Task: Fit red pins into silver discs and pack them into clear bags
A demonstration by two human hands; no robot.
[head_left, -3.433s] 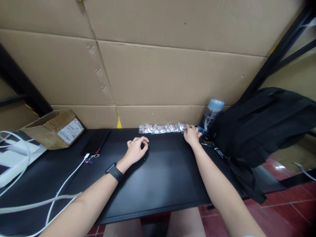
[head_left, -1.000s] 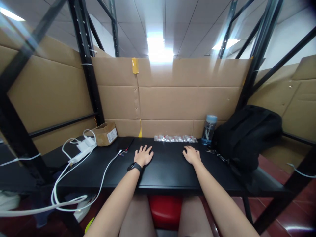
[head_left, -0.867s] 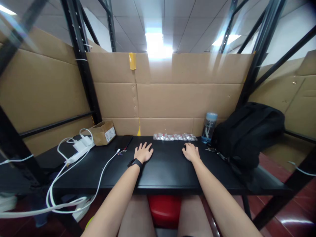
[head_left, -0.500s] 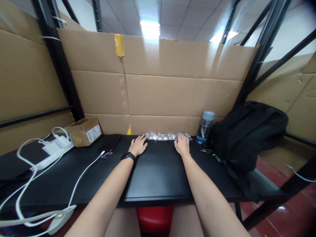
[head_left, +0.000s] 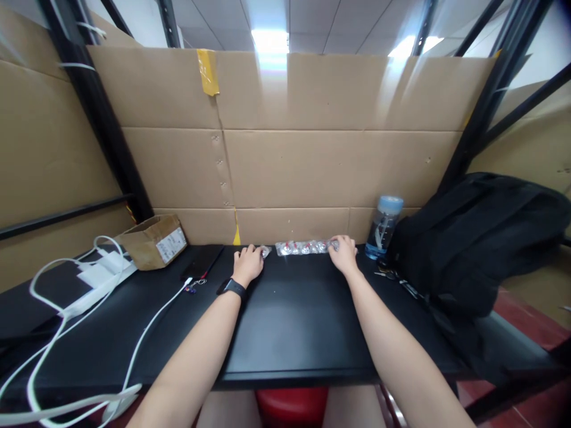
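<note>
A row of small clear plastic packets (head_left: 303, 248) with red and silvery bits inside lies along the back of the black table, by the cardboard. My left hand (head_left: 248, 264), with a dark watch on its wrist, has its fingers closed on one small clear packet (head_left: 266, 252), which sits a little apart from the left end of the row. At the right end my right hand (head_left: 343, 254) has curled fingers pinching the last packet (head_left: 332, 244). The fingers partly cover both held packets, and their contents are too small to name.
A water bottle (head_left: 384, 227) and a black backpack (head_left: 482, 238) stand on the right, with keys (head_left: 386, 272) beside them. To the left are a phone (head_left: 202, 262), an open cardboard box (head_left: 154, 242), and a power strip (head_left: 100, 285) with white cables. Cardboard walls (head_left: 285, 166) enclose the table (head_left: 294, 333).
My left hand has closed on a packet and parted it from the row's left end. My right hand has curled its fingers onto the right end. The camera view has shifted slightly.
</note>
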